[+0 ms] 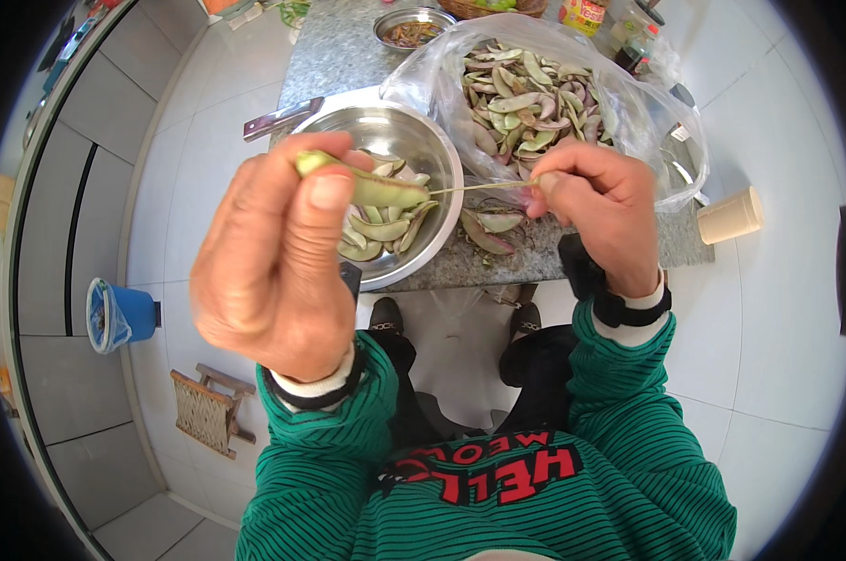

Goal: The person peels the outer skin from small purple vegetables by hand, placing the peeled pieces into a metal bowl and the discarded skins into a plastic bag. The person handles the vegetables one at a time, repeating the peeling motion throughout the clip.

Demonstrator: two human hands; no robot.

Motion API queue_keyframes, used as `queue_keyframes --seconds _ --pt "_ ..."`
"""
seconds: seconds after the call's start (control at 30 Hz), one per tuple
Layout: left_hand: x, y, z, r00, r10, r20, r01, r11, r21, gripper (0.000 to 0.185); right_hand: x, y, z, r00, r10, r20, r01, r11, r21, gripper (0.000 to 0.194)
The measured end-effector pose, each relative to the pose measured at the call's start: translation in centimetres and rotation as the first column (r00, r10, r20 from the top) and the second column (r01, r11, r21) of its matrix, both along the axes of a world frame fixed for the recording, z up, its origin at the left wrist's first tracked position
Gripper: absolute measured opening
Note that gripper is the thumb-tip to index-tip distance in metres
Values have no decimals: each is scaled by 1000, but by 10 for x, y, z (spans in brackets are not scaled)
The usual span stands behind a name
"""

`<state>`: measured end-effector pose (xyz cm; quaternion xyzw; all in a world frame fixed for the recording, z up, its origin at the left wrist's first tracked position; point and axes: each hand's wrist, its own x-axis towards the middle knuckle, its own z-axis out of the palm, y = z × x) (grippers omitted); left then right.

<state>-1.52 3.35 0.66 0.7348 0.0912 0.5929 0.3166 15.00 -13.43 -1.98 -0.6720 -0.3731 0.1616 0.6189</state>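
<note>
My left hand (282, 259) grips a green flat bean pod (388, 191) between thumb and fingers, over a stainless steel bowl (452, 175). A thin string (475, 187) stretches from the pod's right end to my right hand (598, 196), whose thumb and forefinger pinch it. Inside the bowl lie several pods (381, 230). Behind my right hand, a clear plastic bag (430, 73) stands open, full of green and purplish pods (528, 105). A few loose pods (484, 231) and scraps lie on the stone tabletop (430, 270) between the bowl and my right hand.
Left of the bowl a knife handle (282, 119) sticks out. Farther back are a small metal bowl (413, 29), a wicker basket (496, 8) and jars. A beige cup (731, 215) is at the right. A blue bin (135, 313) and a folding stool (209, 414) stand on the floor at left.
</note>
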Motion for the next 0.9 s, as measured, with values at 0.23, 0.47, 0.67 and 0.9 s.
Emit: queue_keyframes --seconds 0.23,0.47,0.67,0.9 --pt "-1 8 0 993 49 103 -20 963 -269 24 30 1 -38 903 75 424 68 947 -312 12" --pt "7 4 -4 975 -213 59 214 846 -488 15 20 9 -34 827 215 519 64 882 -467 30" --pt "8 -4 -3 938 -342 -64 250 791 -559 17 -23 14 -11 955 140 263 -146 989 5 26" --pt "16 -8 -9 921 -371 -120 239 780 -579 15 -21 24 -20 704 -28 710 0 999 39 20"
